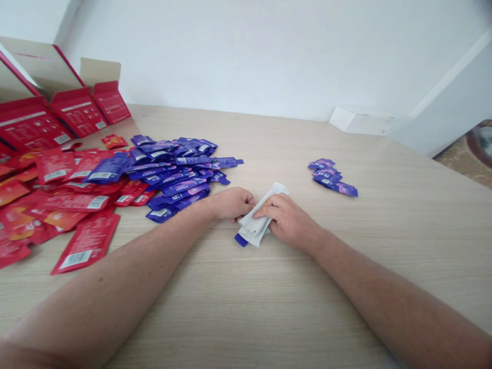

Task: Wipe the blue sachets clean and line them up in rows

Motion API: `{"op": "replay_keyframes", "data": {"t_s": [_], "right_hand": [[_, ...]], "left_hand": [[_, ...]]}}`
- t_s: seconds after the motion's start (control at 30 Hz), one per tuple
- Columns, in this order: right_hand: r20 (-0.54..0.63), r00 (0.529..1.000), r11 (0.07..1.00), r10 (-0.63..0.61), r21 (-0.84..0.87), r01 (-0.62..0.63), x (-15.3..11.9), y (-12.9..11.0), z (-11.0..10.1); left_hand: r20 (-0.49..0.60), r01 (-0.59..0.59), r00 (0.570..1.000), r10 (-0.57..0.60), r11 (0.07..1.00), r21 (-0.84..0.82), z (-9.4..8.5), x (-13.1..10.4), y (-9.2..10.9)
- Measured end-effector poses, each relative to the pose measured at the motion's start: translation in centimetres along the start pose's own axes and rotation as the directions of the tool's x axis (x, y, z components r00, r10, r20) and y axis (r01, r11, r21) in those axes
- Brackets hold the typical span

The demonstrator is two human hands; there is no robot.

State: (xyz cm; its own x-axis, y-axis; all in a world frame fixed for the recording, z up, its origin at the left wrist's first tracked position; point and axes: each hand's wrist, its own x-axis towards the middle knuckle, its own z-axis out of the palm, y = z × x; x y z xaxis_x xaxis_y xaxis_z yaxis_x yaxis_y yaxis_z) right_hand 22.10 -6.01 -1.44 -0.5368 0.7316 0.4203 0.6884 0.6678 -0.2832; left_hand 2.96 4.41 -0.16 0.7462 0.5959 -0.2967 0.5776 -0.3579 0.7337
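A folded white cloth, perhaps a wipe, is gripped in my right hand, its thumb and fingers closed round it. Under its lower edge shows the end of a purple sachet; the rest is covered. My left hand is closed against the cloth's left side, its fingertips pinched; what they hold is hidden. To the left, close to that hand, lies a heap of purple sachets. A small group of purple sachets lies overlapping in a slanting row to the right, beyond my right hand.
Red sachets are piled at the left of the wooden table, partly under the purple heap. Open red boxes stand behind them. A white box sits at the back right against the white wall.
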Motion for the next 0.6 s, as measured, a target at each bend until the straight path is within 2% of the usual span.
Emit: {"op": "replay_keyframes", "data": {"t_s": [0.2,0.37,0.53,0.6], "right_hand": [[0.035,0.991,0.991,-0.13,0.032,0.129,0.1,-0.9,0.6],[0.001,1.0,1.0,-0.019,-0.016,0.019,0.0,-0.4,0.4],[0.043,0.991,0.992,-0.128,0.014,0.128,0.1,-1.2,0.6],[0.046,0.992,0.993,-0.12,0.016,0.12,0.1,-1.1,0.6]], "left_hand": [[0.002,0.019,1.0,-0.019,1.0,-0.018,0.2,0.1,-0.1],[-0.012,0.018,1.0,-0.018,1.0,0.004,0.2,0.2,-0.3],[0.005,0.017,1.0,-0.017,1.0,-0.022,0.2,0.1,-0.2],[0.003,0.014,1.0,-0.013,1.0,-0.02,0.2,0.1,-0.1]]}}
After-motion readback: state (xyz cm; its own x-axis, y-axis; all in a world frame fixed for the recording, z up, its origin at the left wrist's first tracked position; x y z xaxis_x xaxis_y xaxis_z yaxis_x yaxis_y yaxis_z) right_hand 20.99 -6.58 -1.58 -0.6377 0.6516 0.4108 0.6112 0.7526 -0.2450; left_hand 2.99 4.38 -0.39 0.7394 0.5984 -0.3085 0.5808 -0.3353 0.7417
